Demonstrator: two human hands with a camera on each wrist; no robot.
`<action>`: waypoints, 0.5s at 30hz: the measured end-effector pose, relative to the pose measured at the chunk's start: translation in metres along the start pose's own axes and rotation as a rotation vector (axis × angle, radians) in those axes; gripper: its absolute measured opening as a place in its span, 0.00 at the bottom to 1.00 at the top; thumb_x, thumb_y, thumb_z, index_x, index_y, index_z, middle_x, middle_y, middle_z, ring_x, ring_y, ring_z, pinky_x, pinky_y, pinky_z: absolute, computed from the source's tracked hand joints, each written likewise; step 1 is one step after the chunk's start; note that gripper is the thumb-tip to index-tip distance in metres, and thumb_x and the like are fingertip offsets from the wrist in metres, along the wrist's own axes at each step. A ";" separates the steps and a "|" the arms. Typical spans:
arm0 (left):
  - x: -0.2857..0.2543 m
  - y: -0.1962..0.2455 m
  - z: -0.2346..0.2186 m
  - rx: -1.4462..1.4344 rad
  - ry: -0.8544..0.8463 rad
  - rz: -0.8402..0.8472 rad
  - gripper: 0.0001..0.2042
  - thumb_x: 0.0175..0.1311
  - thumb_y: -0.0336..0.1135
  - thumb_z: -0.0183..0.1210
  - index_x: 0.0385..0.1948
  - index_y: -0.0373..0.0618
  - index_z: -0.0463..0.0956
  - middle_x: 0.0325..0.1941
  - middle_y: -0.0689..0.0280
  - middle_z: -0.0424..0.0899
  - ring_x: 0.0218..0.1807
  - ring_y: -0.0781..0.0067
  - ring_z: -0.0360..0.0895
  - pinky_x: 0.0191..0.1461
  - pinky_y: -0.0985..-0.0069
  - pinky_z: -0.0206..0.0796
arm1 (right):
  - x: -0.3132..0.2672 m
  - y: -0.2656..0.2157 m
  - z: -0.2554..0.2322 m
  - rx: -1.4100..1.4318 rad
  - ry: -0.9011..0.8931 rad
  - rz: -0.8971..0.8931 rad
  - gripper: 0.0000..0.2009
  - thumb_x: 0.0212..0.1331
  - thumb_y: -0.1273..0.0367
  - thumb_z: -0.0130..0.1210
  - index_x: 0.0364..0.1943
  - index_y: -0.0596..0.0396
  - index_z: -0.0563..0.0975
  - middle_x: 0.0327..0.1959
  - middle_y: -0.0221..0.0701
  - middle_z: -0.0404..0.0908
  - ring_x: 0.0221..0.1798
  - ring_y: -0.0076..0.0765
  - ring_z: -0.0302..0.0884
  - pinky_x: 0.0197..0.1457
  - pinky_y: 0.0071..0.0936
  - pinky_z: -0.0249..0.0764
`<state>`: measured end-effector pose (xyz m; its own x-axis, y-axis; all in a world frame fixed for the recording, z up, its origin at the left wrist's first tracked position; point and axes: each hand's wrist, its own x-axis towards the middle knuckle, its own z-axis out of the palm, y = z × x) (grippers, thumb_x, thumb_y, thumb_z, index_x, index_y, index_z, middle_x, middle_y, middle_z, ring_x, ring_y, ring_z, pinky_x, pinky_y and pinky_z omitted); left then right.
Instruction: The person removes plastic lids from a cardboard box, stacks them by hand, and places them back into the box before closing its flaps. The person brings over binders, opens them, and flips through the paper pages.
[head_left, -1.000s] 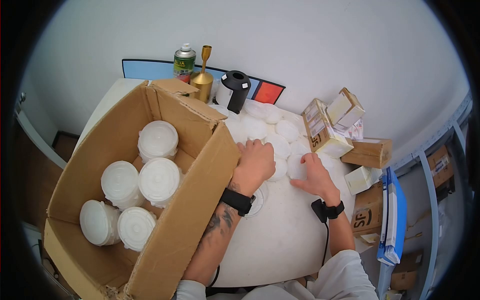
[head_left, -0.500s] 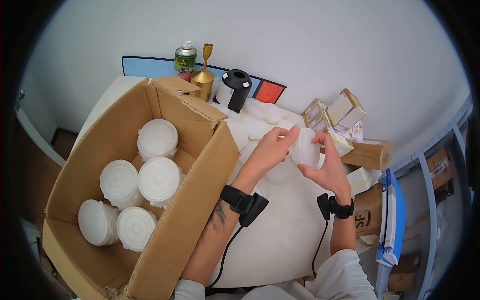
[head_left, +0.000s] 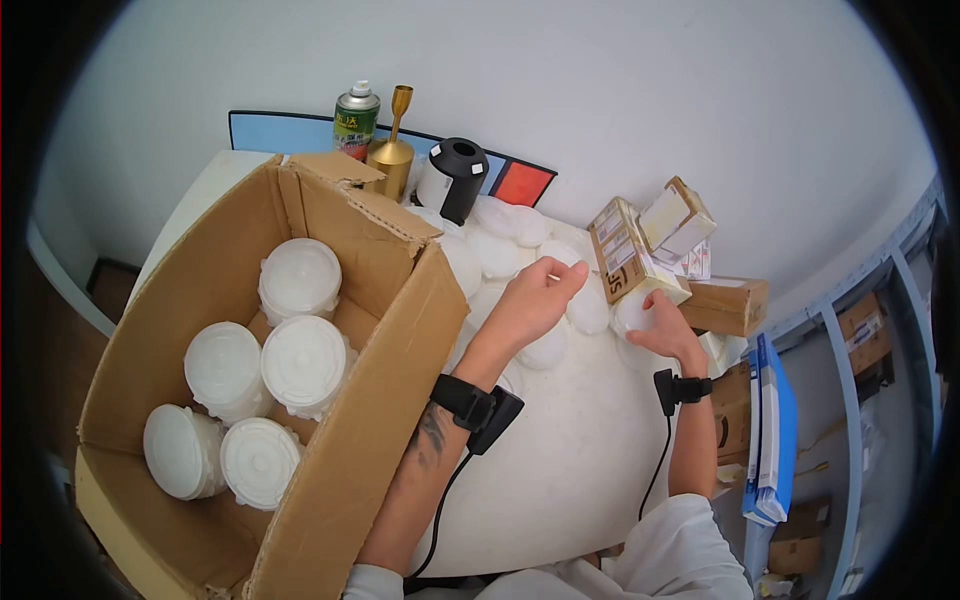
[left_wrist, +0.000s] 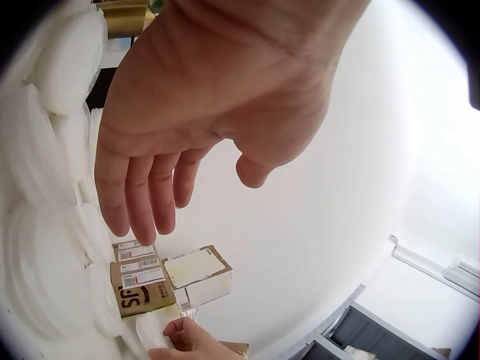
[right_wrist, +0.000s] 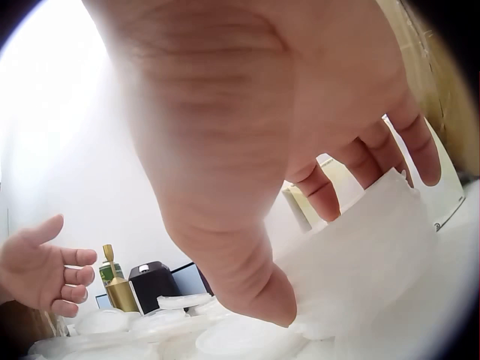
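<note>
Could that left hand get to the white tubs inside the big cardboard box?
Probably yes: the left hand looks empty and the cardboard box is open on top, though its side wall stands between hand and white tubs.

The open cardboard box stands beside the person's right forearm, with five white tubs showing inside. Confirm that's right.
Wrong side: the head view shows the open cardboard box beside the left forearm. Five white tubs do show inside.

High head view facing forward-down, 2 wrist views close to hands point(head_left: 535, 303) point(head_left: 667, 328), sharing wall point(head_left: 560, 90)
</note>
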<state>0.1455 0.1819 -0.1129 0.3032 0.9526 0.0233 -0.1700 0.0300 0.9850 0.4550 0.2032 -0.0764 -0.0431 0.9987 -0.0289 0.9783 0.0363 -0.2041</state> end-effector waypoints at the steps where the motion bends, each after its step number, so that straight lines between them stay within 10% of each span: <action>1: 0.002 -0.001 0.000 0.043 -0.006 0.008 0.29 0.73 0.63 0.53 0.53 0.41 0.76 0.48 0.62 0.83 0.49 0.71 0.81 0.51 0.71 0.73 | 0.005 0.013 0.012 -0.049 -0.021 0.013 0.31 0.44 0.60 0.72 0.49 0.58 0.68 0.46 0.47 0.79 0.50 0.50 0.78 0.56 0.39 0.74; 15: 0.005 -0.007 0.000 0.069 -0.076 0.057 0.27 0.73 0.56 0.57 0.55 0.37 0.75 0.48 0.61 0.83 0.46 0.71 0.81 0.51 0.71 0.74 | -0.036 -0.012 -0.011 0.298 0.149 -0.037 0.31 0.44 0.65 0.71 0.50 0.53 0.63 0.49 0.44 0.77 0.52 0.42 0.76 0.57 0.37 0.74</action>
<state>0.1478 0.1863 -0.1199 0.3657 0.9264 0.0901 -0.1252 -0.0470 0.9910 0.4472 0.1670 -0.0626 -0.0254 0.9921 0.1227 0.8734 0.0817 -0.4802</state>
